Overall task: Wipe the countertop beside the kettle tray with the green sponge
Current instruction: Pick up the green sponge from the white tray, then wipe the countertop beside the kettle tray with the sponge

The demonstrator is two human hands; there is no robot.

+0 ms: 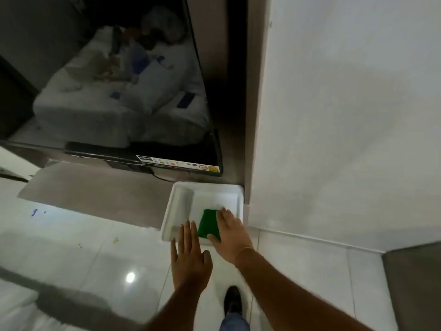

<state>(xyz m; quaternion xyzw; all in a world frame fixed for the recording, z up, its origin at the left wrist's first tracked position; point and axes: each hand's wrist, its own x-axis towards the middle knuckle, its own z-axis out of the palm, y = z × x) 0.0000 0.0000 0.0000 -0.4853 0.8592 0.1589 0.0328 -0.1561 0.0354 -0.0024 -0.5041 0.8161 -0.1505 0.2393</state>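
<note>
The green sponge lies inside the white tray, toward its near right part, and your right hand rests flat over its right edge. Your fingers there are stretched out and close together, laid on top of the sponge rather than curled round it, with the thumb along its near edge; they press on it but do not clamp it. Your left hand hovers just left of the sponge at the tray's near rim, fingers straight and slightly spread, holding nothing and apart from the sponge by a narrow gap.

Going by size: the white wall fills the right half of the view. A dark television screen hangs at upper left, mirroring a bed with white linen. Below it the brown surface runs left from the tray, which sits in its right corner against the wall. The glossy tiled floor spreads underneath, with one dark shoe on it.

The sponge itself is a flat, dark green rectangle, plain, with no visible marks; its right part is covered by your hand.
</note>
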